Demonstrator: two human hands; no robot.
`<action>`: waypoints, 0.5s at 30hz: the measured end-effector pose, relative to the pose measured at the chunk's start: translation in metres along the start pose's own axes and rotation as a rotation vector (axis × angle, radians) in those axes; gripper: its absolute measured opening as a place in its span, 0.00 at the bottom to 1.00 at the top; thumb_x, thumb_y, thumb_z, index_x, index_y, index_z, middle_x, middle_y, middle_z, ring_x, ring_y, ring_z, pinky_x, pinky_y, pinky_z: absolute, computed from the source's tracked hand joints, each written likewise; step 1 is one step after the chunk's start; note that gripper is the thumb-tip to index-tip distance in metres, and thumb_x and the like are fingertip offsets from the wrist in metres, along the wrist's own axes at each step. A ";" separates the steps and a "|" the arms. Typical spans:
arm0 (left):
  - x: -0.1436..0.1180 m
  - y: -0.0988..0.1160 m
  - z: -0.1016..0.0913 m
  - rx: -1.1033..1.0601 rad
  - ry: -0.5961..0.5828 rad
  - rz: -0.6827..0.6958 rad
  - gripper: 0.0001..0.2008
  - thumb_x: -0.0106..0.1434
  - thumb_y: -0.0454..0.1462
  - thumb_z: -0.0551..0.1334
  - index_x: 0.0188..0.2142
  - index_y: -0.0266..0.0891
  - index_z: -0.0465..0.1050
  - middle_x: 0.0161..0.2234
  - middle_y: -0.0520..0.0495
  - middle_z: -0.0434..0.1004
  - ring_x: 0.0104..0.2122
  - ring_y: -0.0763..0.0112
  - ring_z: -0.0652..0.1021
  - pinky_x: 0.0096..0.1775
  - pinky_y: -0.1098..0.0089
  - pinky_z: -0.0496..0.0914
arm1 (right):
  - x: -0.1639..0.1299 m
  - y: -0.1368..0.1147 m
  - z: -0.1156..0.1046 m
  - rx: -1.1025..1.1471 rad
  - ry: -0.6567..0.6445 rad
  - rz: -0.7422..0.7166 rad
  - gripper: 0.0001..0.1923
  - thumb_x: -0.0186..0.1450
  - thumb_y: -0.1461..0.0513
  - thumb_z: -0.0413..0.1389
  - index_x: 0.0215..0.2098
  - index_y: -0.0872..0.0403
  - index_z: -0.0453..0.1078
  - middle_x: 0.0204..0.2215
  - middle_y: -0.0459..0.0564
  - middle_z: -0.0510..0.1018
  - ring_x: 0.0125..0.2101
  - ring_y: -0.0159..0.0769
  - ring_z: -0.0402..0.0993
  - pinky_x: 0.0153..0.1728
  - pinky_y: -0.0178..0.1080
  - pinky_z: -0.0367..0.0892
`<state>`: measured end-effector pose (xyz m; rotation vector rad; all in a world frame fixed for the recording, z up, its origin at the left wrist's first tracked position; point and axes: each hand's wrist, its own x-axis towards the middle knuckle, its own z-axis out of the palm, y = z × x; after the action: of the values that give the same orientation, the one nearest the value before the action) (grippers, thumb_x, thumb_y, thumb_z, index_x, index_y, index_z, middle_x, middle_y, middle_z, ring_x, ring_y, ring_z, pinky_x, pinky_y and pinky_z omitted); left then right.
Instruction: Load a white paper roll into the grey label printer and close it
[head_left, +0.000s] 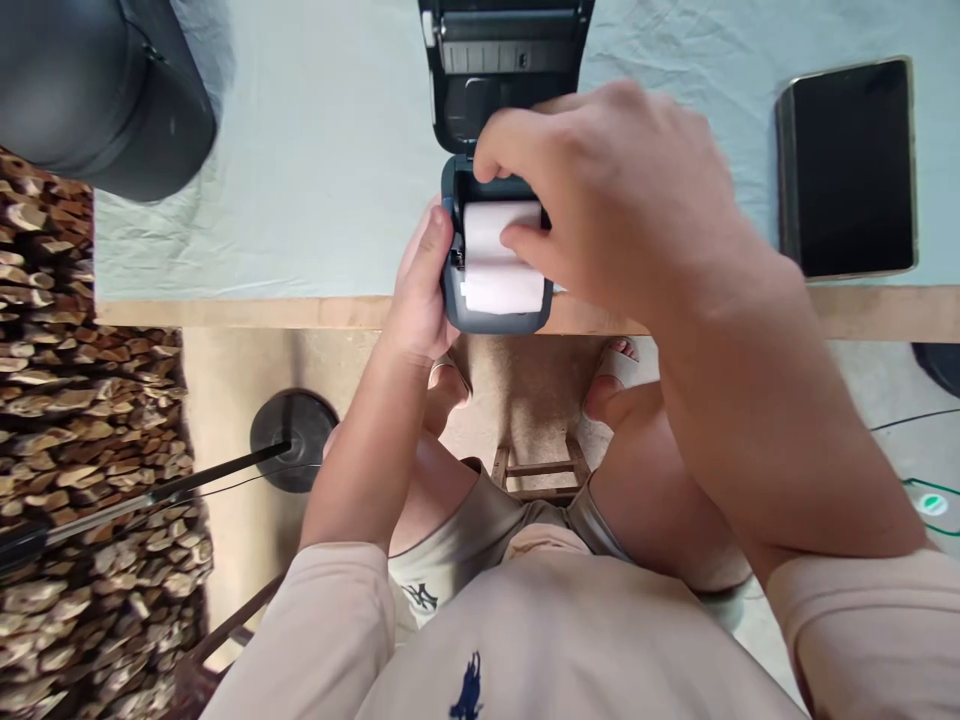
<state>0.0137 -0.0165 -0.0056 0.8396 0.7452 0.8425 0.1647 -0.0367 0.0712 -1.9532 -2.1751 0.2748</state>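
Note:
A small dark blue portable printer point(499, 322) sits over the table's front edge with its lid point(480, 105) swung up and away from me. Inside the compartment lies a white paper roll point(495, 285). My left hand point(427, 280) is closed around the printer's left side, its thumb on the rim. My right hand point(592, 190) reaches over from the right, thumb and index finger apart. That thumb rests on the roll, while the bent index finger hangs over the compartment's far end near the hinge. The right hand's other fingers are mostly hidden.
A tablet-like device point(855, 170) with a dark screen lies on the table point(315, 150) at right. At the left stands a large dark cylindrical object point(112, 90). Below the wooden table edge point(262, 312) are a stand with a round black base point(294, 440) and stacked firewood point(97, 420).

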 end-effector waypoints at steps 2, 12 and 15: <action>0.000 0.000 0.002 -0.023 -0.017 0.011 0.18 0.66 0.50 0.55 0.47 0.43 0.72 0.45 0.47 0.78 0.55 0.56 0.75 0.56 0.60 0.71 | -0.001 -0.002 -0.001 -0.030 -0.030 0.012 0.21 0.57 0.65 0.56 0.48 0.45 0.69 0.41 0.52 0.77 0.39 0.56 0.73 0.35 0.57 0.68; 0.000 0.000 0.008 0.010 0.014 0.097 0.13 0.67 0.47 0.56 0.44 0.45 0.73 0.43 0.48 0.78 0.60 0.61 0.70 0.56 0.66 0.70 | 0.001 -0.004 0.007 -0.017 -0.017 0.087 0.24 0.51 0.66 0.60 0.46 0.46 0.71 0.34 0.51 0.76 0.31 0.43 0.71 0.34 0.47 0.66; 0.002 -0.001 0.002 0.007 0.032 0.079 0.14 0.67 0.47 0.56 0.43 0.42 0.73 0.41 0.48 0.79 0.55 0.61 0.75 0.51 0.67 0.72 | -0.008 0.002 -0.007 0.195 0.019 0.018 0.25 0.52 0.66 0.58 0.48 0.45 0.69 0.38 0.47 0.76 0.39 0.46 0.73 0.41 0.50 0.67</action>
<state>0.0167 -0.0161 -0.0055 0.8680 0.7469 0.9260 0.1696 -0.0440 0.0767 -1.8607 -2.0355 0.4514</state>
